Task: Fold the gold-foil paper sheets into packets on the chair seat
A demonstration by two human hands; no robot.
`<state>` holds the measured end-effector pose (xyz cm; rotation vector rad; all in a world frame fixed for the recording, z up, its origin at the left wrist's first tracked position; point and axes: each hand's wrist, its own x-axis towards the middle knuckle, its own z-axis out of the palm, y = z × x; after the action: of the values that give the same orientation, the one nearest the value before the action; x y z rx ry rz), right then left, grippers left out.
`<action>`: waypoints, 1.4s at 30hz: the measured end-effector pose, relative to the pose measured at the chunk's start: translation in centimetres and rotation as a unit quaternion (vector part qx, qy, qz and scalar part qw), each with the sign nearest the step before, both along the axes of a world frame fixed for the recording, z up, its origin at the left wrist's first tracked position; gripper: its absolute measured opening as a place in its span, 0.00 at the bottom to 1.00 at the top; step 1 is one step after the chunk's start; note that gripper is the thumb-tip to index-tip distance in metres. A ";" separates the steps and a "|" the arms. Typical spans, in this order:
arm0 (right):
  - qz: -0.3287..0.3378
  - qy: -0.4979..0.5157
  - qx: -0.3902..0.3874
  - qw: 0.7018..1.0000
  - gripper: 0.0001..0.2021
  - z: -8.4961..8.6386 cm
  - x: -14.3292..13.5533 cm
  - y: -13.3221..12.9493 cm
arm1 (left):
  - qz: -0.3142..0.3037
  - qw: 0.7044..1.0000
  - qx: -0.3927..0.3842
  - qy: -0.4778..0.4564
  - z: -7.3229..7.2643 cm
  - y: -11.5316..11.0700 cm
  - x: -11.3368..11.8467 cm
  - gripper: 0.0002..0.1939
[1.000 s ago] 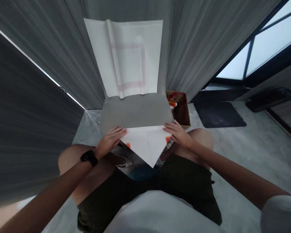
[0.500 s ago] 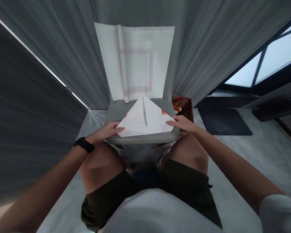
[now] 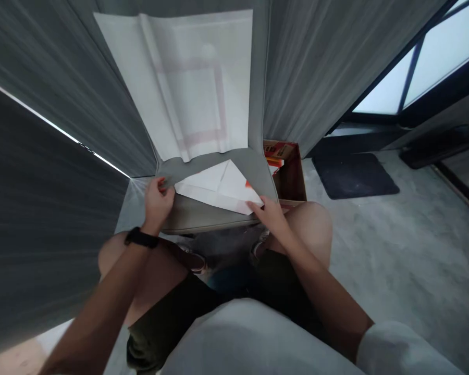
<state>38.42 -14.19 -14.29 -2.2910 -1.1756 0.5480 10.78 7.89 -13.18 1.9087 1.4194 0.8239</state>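
A folded white paper point(image 3: 219, 186) with a peaked top and a band along its lower edge lies tilted on the grey chair seat point(image 3: 203, 213). An orange patch shows near its right side. My right hand point(image 3: 271, 212) pinches the paper's right corner between thumb and fingers. Just off the left corner is my left hand point(image 3: 158, 200), its fingers bent and apart, with nothing visible in them. Behind, a large white sheet point(image 3: 195, 83) with a faint pinkish outline leans on the chair's backrest.
To the right of the chair stands an open red-brown box point(image 3: 291, 172) with papers in it. A dark mat point(image 3: 354, 175) lies on the floor further right. Grey curtains point(image 3: 308, 62) hang on both sides; my knees flank the seat.
My left hand has let go of the paper's left corner and turned upward. The paper has tilted, its right end nearer me, and a lower band now shows. The view has shifted.
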 end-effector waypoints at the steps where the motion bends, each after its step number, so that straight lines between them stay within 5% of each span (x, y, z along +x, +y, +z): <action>1: 0.013 -0.007 0.009 1.000 0.19 -0.3 -0.7 -0.8 | 0.015 0.998 0.066 0.018 -0.2 -1.9 0.4 0.19; 3: 0.056 -0.002 0.023 0.998 0.22 -0.8 -1.6 -2.7 | -0.039 0.990 0.135 0.028 -0.6 -6.3 1.4 0.16; 7: 0.163 0.016 0.062 0.984 0.24 -1.5 -0.9 -6.2 | -0.260 0.947 0.182 0.049 -1.8 -13.8 4.1 0.19; 11: 0.250 -0.031 0.120 0.960 0.25 -1.9 0.2 -7.4 | -0.356 0.903 0.209 0.121 -3.3 -15.5 5.7 0.25; 16: 0.311 -0.116 0.141 0.933 0.24 -2.5 1.7 -4.8 | -0.337 0.904 0.220 0.143 -4.6 -14.5 5.6 0.19; 23: 0.390 -0.047 0.180 0.902 0.19 -4.1 4.1 -2.3 | -0.317 0.913 0.226 0.121 -4.7 -15.4 5.9 0.08; 32: 0.377 0.061 0.198 0.903 0.14 -3.3 4.2 -0.6 | -0.303 0.928 0.189 0.105 -4.7 -15.7 6.1 0.08; 42: 0.328 0.012 0.185 0.926 0.12 -3.4 2.8 2.5 | -0.217 0.956 0.178 0.085 -4.3 -16.6 7.9 0.11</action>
<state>41.21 -11.71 -17.68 -1.5429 -1.8612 0.5215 18.65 -8.72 -17.48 2.4988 0.9195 0.7475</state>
